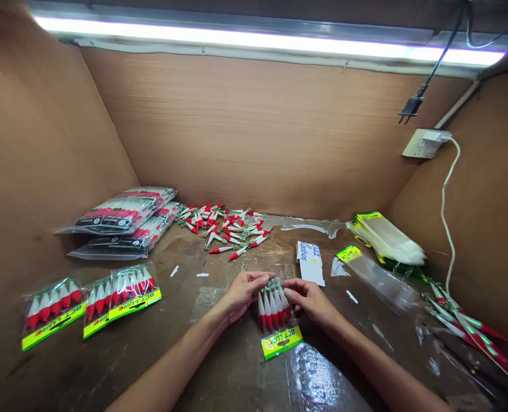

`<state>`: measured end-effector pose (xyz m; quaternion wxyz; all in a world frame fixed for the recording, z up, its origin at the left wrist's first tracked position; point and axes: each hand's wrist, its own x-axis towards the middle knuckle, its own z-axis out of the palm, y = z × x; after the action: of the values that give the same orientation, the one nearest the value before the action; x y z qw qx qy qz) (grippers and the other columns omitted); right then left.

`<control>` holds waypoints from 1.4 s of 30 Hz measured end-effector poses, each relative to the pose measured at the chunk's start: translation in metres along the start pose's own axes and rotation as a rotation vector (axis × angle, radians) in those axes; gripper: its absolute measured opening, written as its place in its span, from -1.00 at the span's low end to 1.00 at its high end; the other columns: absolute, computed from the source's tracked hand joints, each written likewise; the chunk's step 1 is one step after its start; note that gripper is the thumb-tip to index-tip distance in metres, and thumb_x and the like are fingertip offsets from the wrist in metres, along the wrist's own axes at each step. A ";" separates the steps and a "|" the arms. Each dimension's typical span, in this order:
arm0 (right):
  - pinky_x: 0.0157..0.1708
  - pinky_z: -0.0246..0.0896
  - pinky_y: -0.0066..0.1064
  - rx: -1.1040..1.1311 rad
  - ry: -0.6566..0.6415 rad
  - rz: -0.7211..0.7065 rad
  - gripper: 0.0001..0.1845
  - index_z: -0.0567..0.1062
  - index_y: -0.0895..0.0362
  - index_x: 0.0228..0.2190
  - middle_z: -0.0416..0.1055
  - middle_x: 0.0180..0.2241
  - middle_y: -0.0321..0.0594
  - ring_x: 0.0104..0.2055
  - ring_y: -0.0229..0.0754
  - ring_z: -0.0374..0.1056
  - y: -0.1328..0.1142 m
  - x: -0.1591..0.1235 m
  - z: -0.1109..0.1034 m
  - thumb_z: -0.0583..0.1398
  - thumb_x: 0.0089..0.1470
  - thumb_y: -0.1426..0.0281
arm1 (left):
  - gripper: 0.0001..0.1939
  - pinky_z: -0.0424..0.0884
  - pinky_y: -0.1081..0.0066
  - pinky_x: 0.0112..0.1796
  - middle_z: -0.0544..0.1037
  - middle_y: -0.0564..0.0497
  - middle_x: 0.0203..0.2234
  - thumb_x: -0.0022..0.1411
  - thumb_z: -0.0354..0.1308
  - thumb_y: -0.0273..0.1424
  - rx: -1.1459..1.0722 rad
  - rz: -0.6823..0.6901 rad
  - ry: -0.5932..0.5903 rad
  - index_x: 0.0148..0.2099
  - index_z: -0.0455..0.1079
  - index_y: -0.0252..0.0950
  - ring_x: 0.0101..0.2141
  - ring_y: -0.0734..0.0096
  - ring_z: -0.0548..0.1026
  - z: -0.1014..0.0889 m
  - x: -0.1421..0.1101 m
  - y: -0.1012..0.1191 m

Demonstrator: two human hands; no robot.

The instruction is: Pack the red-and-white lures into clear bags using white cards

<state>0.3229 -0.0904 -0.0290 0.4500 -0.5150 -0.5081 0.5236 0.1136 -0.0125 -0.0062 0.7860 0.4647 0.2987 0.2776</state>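
The surface is a dark, worn workbench [120,355] between brown panels [254,131], under a bright tube lamp [254,41]. Your held packet [274,312] is near the middle, in front of you, its red-and-white lures pointing their red ends at you. Your left hand [247,292] has thumb and fingers closed on the far left corner; your right hand [308,297] pinches the far right side, the other fingers loosely curled — probably so that the far edge stays steady and level. The loose lures [232,229] lie behind, perhaps for easy reach, and the flat bags [387,237] are to the right. Two groups of filled packs [120,294] rest on the left, headers toward you.

The yellow-green header [282,342] says "BCT LURE", upside down for you — the same brand is on the flat bags. The white card [312,269] has blue handwriting, which I cannot read surely.
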 end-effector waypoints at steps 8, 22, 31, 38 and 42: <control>-0.50 0.06 -0.48 0.021 0.174 -0.053 -0.61 0.55 0.20 -0.43 0.38 -0.54 -0.31 -0.52 -0.32 0.18 -0.010 0.005 0.002 0.34 -0.02 0.09 | -0.45 0.35 0.42 -0.29 0.64 -0.18 -0.29 0.13 0.30 -0.04 0.158 0.055 -0.073 -0.02 0.56 -0.40 -0.35 0.28 0.53 0.015 -0.003 -0.007; -0.09 0.29 -0.23 -0.969 0.272 -0.713 -0.69 0.45 0.06 0.03 0.44 -0.12 -0.06 -0.09 -0.05 0.34 -0.055 -0.004 0.021 0.12 0.27 0.40 | -0.59 0.29 0.44 -0.29 0.61 -0.03 -0.38 0.25 0.15 -0.12 0.479 0.295 0.121 -0.21 0.59 -0.40 -0.35 0.31 0.45 0.019 0.004 -0.019; -0.36 0.15 -0.37 -1.603 -0.156 -0.752 -0.91 0.47 0.16 -0.36 0.41 -0.33 -0.17 -0.29 -0.14 0.30 -0.097 0.012 0.033 0.18 0.20 0.53 | -0.70 0.01 0.47 -0.48 0.36 0.11 -0.64 0.21 0.09 -0.33 0.756 0.340 0.197 -0.49 0.45 -0.39 -0.54 0.46 0.25 0.020 -0.011 -0.012; -0.37 0.10 -0.40 -1.509 -0.076 -0.725 -0.88 0.45 0.14 -0.44 0.42 -0.38 -0.19 -0.33 -0.19 0.31 -0.086 0.014 0.031 0.18 0.14 0.51 | -0.73 0.01 0.46 -0.48 0.39 0.08 -0.64 0.18 0.12 -0.36 0.738 0.303 0.128 -0.49 0.49 -0.40 -0.53 0.45 0.26 0.025 -0.014 -0.015; -0.36 0.13 -0.43 -1.168 0.254 -0.602 -0.86 0.49 0.14 -0.46 0.44 -0.42 -0.21 -0.38 -0.22 0.32 -0.069 0.029 0.008 0.14 0.08 0.51 | -0.61 0.17 0.47 -0.46 0.55 0.01 -0.54 0.22 0.14 -0.18 0.617 0.241 -0.019 -0.24 0.60 -0.43 -0.52 0.41 0.37 0.022 -0.009 -0.015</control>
<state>0.3096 -0.0565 0.0374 0.2801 -0.5674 -0.7726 -0.0506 0.1258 -0.0379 -0.0090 0.5723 0.7155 0.3042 0.2608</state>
